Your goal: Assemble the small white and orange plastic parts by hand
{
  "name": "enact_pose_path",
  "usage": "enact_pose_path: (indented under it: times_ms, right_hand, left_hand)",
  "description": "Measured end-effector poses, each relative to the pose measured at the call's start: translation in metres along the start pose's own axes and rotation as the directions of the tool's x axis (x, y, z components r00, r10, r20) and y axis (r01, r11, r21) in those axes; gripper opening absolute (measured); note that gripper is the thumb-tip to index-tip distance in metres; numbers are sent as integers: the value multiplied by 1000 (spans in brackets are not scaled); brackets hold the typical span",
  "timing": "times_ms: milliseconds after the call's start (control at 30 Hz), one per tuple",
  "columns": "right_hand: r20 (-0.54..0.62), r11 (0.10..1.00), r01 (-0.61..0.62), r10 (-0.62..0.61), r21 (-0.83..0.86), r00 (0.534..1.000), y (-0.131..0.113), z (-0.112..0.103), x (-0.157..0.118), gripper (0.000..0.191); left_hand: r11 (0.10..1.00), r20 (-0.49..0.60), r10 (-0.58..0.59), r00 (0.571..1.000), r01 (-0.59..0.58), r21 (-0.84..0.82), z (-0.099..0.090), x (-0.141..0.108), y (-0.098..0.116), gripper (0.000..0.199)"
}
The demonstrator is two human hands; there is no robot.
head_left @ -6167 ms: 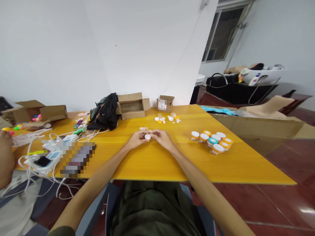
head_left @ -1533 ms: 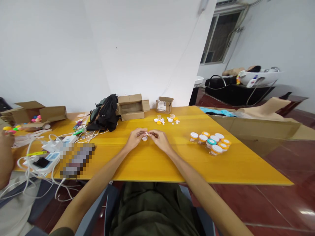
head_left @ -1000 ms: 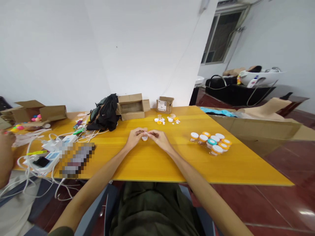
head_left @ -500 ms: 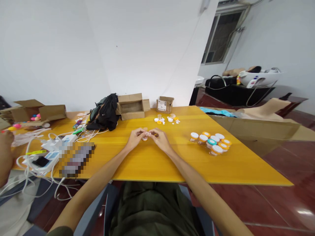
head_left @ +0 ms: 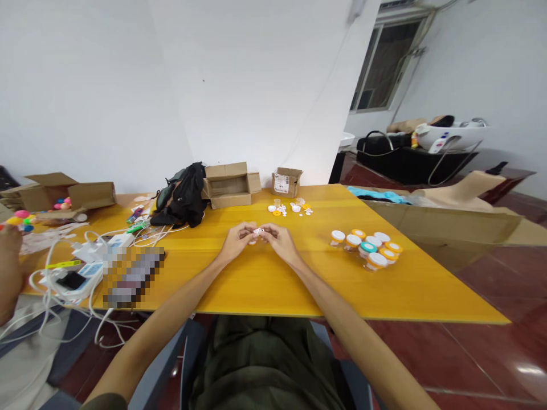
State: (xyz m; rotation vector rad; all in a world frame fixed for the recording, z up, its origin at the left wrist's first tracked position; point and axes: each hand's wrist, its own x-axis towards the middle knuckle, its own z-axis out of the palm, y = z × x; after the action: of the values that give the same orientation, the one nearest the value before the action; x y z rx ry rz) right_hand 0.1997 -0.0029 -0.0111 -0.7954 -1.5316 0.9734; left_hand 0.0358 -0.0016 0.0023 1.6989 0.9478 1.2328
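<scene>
My left hand (head_left: pixel 238 239) and my right hand (head_left: pixel 278 240) meet above the middle of the table. Pinched between their fingertips is a small white piece with dark dots (head_left: pixel 258 231), too small to name more exactly. Just below the fingers, partly hidden by my left hand, a small object with white and orange on it (head_left: pixel 252 242) shows. Both hands are closed, with thumbs and forefingers touching the white piece from either side.
Several lidded jars (head_left: pixel 368 247) stand in a group on the right. Small white pieces and lids (head_left: pixel 282 209) lie farther back, before cardboard boxes (head_left: pixel 231 198). A black backpack (head_left: pixel 183 199), cables, a power strip (head_left: pixel 88 279) and another person's hand (head_left: pixel 9 242) are left.
The white piece between my fingertips now shows more, with dark dots facing me. My hands have barely shifted. At the far left the other person's hand has moved, uncovering more coloured balls.
</scene>
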Motion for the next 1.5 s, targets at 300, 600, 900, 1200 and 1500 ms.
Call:
enact_pose_path:
  times_ms: [300, 600, 900, 1200, 1500]
  right_hand:
    - [45, 998, -40, 38, 50, 998, 6, -2, 2, 20]
    - [42, 998, 55, -54, -16, 998, 1, 1, -1, 17]
    - [39, 980, 149, -145, -135, 989, -5, 2, -5, 21]
    - [39, 925, 268, -268, -268, 963, -3, 5, -8, 20]
    - [50, 901, 277, -276, -335, 960, -1, 7, -10, 18]
  left_hand:
    - [999, 11, 25, 1000, -25, 38, 1, -3, 2, 27]
    - [1000, 44, -1, 999, 1, 17, 4, -4, 7, 34]
    - [1000, 67, 25, 997, -24, -10, 6, -7, 12, 39]
    - [999, 79, 49, 996, -48, -22, 5, -6, 14, 45]
    - [997, 78, 74, 994, -72, -29, 3, -4, 10, 45]
